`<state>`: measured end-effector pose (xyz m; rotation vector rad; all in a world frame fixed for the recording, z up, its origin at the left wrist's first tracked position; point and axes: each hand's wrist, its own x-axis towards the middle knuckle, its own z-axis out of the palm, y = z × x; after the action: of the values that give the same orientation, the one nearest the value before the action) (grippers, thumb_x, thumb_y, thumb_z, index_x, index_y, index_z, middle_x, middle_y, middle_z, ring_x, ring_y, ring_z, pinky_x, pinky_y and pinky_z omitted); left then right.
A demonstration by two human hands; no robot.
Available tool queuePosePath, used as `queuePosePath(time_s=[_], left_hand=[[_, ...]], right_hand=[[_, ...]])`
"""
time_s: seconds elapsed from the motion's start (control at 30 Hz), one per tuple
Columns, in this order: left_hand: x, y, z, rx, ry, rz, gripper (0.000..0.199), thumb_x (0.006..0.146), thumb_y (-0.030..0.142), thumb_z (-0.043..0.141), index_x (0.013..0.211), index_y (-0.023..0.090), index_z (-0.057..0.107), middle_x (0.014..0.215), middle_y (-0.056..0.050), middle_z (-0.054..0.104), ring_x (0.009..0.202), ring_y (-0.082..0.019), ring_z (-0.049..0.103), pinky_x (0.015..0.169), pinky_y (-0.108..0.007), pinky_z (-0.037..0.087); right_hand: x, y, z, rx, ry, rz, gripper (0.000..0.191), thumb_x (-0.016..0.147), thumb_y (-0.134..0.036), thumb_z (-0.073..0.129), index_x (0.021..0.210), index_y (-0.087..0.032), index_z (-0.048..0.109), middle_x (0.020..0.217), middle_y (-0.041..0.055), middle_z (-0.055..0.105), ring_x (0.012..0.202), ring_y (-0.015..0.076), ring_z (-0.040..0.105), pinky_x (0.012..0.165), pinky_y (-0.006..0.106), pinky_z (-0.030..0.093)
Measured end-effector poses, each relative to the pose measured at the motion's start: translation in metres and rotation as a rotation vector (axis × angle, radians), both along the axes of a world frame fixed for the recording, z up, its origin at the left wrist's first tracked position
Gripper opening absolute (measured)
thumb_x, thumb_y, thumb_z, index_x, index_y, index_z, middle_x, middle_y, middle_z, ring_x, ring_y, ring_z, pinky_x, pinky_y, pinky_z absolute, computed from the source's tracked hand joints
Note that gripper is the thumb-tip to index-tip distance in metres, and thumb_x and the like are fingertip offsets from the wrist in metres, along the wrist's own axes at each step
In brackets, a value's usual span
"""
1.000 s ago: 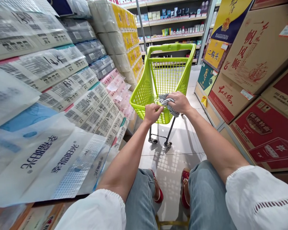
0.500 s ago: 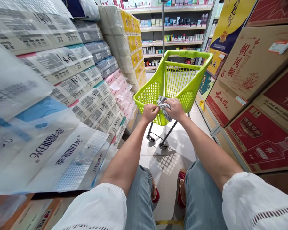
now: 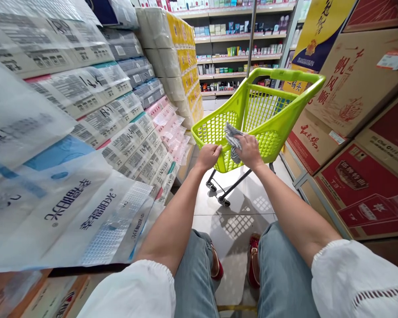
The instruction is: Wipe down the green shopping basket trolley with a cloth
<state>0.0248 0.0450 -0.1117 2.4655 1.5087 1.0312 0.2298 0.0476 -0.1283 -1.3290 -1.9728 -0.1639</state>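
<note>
A bright green shopping cart (image 3: 268,119) stands in front of me, turned at an angle, on dark legs with small wheels. My left hand (image 3: 208,157) is closed around the rim of its basket at the near side. In my right hand (image 3: 249,151) is a grey-and-white striped cloth (image 3: 232,137), bunched up and pressed against the near rim just right of my left hand. Part of the cloth is hidden under my right fingers. A thin metal pole (image 3: 252,35) rises from the cart's far side.
Stacked paper packs (image 3: 109,110) line the left side, with plastic wrapping (image 3: 73,216) jutting out close to my left arm. Cardboard boxes (image 3: 338,88) are piled on the right. Shelves with small bottles and boxes (image 3: 242,57) stand behind the cart. Pale floor tiles (image 3: 232,221) lie below.
The cart has swung to the right, its far end now nearer the boxes. My right hand has shifted slightly right with the cloth, while my left hand stays almost in place.
</note>
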Motion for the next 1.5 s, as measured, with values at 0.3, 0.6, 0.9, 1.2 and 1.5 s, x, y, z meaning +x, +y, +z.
queuePosePath(time_s=[0.3, 0.6, 0.9, 1.2, 1.5], left_hand=[[0.009, 0.003, -0.003, -0.009, -0.043, 0.027, 0.032, 0.089, 0.028, 0.039, 0.061, 0.019, 0.052, 0.071, -0.008, 0.062, 0.068, -0.02, 0.053, 0.067, -0.033, 0.037], [-0.011, 0.013, -0.008, -0.026, -0.036, -0.043, 0.036, 0.093, 0.037, 0.038, 0.064, 0.02, 0.049, 0.072, -0.006, 0.058, 0.072, -0.019, 0.052, 0.07, -0.033, 0.04], [-0.009, 0.019, -0.014, -0.03, -0.108, -0.068, 0.021, 0.086, 0.021, 0.042, 0.071, 0.019, 0.055, 0.083, -0.008, 0.061, 0.082, -0.021, 0.055, 0.078, -0.035, 0.043], [-0.017, 0.014, -0.009, -0.046, -0.092, -0.022, 0.036, 0.094, 0.038, 0.04, 0.065, 0.02, 0.051, 0.072, -0.005, 0.055, 0.071, -0.018, 0.051, 0.068, -0.032, 0.04], [-0.014, 0.014, -0.007, -0.061, -0.112, -0.011, 0.035, 0.093, 0.035, 0.042, 0.064, 0.019, 0.053, 0.072, -0.006, 0.057, 0.07, -0.018, 0.05, 0.067, -0.033, 0.038]], right_hand=[[-0.043, -0.014, -0.004, -0.016, 0.109, 0.018, 0.044, 0.087, -0.031, 0.048, 0.128, -0.016, 0.054, 0.131, 0.015, 0.051, 0.117, 0.0313, 0.041, 0.1, 0.045, 0.035], [-0.003, -0.001, -0.007, 0.006, -0.001, -0.036, 0.048, 0.088, -0.032, 0.047, 0.134, -0.017, 0.05, 0.136, 0.0156, 0.049, 0.119, 0.0333, 0.042, 0.101, 0.05, 0.034], [-0.046, -0.011, -0.013, 0.038, -0.062, 0.084, 0.047, 0.089, -0.034, 0.048, 0.132, -0.016, 0.051, 0.137, 0.0147, 0.046, 0.12, 0.0308, 0.042, 0.107, 0.045, 0.033], [0.01, -0.012, 0.007, 0.055, 0.056, -0.087, 0.037, 0.081, -0.031, 0.054, 0.114, -0.017, 0.062, 0.138, 0.0158, 0.044, 0.115, 0.0343, 0.049, 0.095, 0.047, 0.043], [0.018, -0.018, 0.063, -0.289, -0.193, 0.099, 0.013, 0.075, -0.031, 0.061, 0.08, -0.021, 0.067, 0.092, 0.0078, 0.061, 0.078, 0.0221, 0.059, 0.073, 0.034, 0.048]])
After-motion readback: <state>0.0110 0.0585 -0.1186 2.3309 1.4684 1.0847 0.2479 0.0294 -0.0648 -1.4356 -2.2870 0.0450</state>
